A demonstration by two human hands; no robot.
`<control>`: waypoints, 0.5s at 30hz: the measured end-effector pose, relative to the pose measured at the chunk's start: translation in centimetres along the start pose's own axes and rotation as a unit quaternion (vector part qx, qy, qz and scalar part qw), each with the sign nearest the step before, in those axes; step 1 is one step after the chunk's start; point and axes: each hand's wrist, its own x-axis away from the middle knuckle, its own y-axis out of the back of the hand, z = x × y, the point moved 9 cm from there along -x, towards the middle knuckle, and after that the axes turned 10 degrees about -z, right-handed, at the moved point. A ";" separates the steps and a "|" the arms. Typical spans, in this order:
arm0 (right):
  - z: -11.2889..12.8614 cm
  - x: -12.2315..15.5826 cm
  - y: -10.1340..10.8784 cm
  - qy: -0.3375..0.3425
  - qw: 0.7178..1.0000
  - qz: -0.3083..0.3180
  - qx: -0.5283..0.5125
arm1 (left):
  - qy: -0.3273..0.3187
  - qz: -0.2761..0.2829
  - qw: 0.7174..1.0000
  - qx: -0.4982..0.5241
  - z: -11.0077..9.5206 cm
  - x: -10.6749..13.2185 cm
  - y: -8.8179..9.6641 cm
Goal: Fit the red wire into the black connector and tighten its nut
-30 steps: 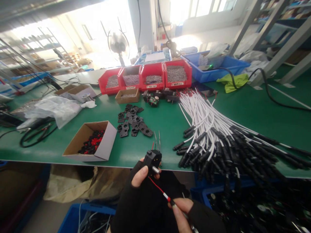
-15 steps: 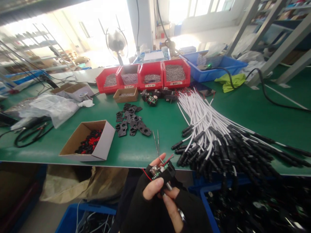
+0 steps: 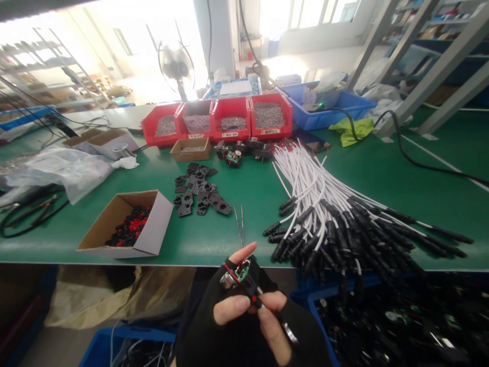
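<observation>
My left hand, in a black fingerless sleeve, grips a small black motor assembly. It has a green circuit board, a round silver motor and red wires. My right hand pinches a small black-and-red part between thumb and finger, against the lower end of the assembly by a metal shaft. Whether that part is seated on the shaft, I cannot tell. A silver ring is on one right finger. Just beyond my left index finger, tweezers lie on the green table, their lower end hidden.
A cardboard box of red and black parts stands left, near black plates. White cables with black connectors spread on the right. Red bins line the back. Blue crates sit below the table edge.
The assembly has tilted and come slightly lower and left in my left hand. Red now shows on the part between my right fingers. The whole view has shifted a little.
</observation>
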 end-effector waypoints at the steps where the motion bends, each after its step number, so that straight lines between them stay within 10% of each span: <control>1: -0.2 0.1 0.0 0.011 1.000 -0.003 0.006 | -0.013 -0.012 1.000 -0.005 -0.2 0.0 0.1; 15: -4.1 2.8 -1.0 -0.002 0.996 -0.086 -0.010 | -0.197 -0.026 0.972 -0.129 -3.2 0.8 -0.9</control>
